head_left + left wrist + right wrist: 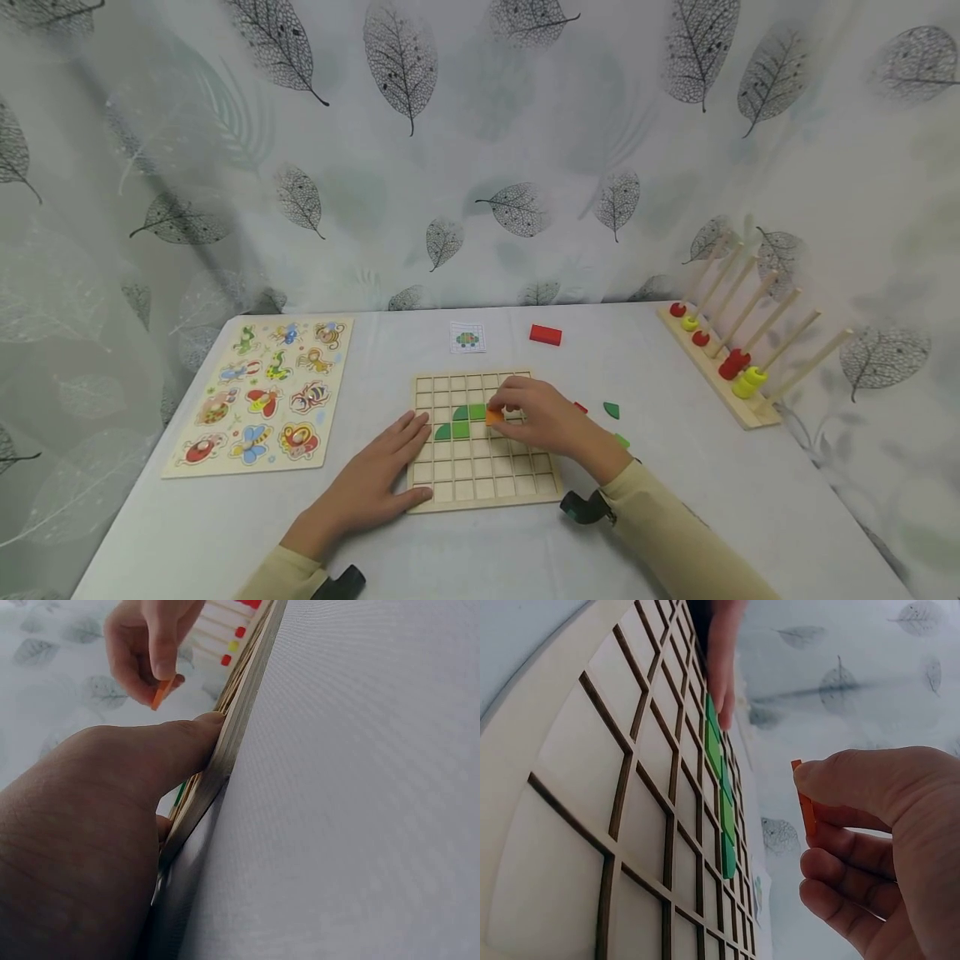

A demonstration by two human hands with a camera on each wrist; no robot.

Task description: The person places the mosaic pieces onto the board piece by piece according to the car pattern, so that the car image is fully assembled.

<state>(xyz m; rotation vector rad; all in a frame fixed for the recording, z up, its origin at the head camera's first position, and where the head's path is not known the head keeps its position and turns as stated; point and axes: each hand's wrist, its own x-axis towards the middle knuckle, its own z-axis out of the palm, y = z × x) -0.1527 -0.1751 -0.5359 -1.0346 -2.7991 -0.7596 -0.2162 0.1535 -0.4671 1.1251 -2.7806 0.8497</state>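
A wooden grid board point(487, 492) lies on the table. Several green tiles sit in its cells, among them a bright green square point(461, 429) and a dark green quarter-round point(443, 432). Between thumb and fingers, my right hand point(540, 417) pinches a thin orange tile point(805, 801). In the right wrist view that tile is held up off the grid, its face turned partly edge-on. My left hand point(378, 471) rests along the board's left side, fingers extended on its edge. In the left wrist view the left thumb point(180, 742) presses the board's rim.
A picture card point(467, 337) and a red block point(545, 335) lie behind the board. Loose tiles, including a dark green one point(612, 410), are right of it. An insect puzzle point(337, 400) lies at left; a wooden peg rack point(708, 371) with beads stands at right.
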